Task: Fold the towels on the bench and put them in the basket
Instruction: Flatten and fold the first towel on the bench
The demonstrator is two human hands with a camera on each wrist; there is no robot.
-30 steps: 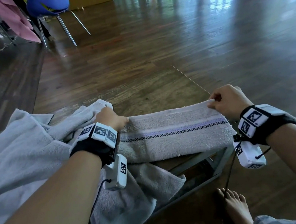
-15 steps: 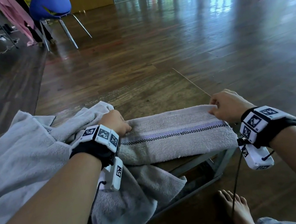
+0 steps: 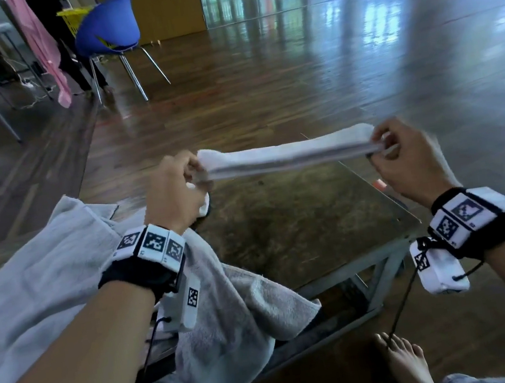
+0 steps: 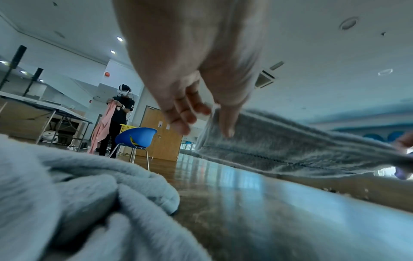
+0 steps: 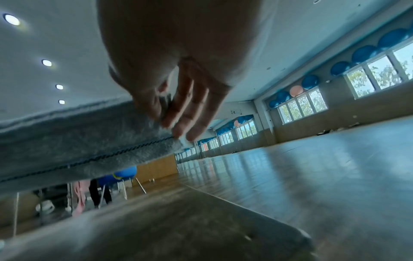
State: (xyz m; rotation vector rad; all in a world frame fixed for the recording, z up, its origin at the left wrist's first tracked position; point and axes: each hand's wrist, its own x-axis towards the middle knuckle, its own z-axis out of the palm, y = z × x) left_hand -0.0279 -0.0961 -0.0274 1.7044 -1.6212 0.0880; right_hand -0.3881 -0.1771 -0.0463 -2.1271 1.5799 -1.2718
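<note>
Folded towel [image 3: 288, 155] held up in the air above the bench [image 3: 309, 228], stretched flat between both hands, clear of the bench top. Left hand [image 3: 176, 193] at the towel's 9 o'clock end, thumb and fingers pinching the short edge; same pinch seen in the left wrist view, thumb lying on the cloth. Right hand [image 3: 404, 162] at the 3 o'clock end, fingers [image 5: 178, 113] curled round the edge, thumb on the near side. Dark stitched stripe seen running along the towel's underside in both wrist views.

Heap of unfolded grey towels [image 3: 62, 285] spread over the bench at 8 o'clock, one corner hanging off the near edge. Bare foot [image 3: 408, 364] on the wooden floor [image 3: 292, 70] at 5 o'clock.

Black-and-white square code tags worn on both wristbands; no readable words on them. Blue chair [image 3: 106, 32] far off at 11 o'clock, a yellow basket [image 3: 73, 19] just behind it, a pink cloth [image 3: 43, 48] hanging beside it, held by another person in black in the left wrist view. Lettering on the basket too small to read.
</note>
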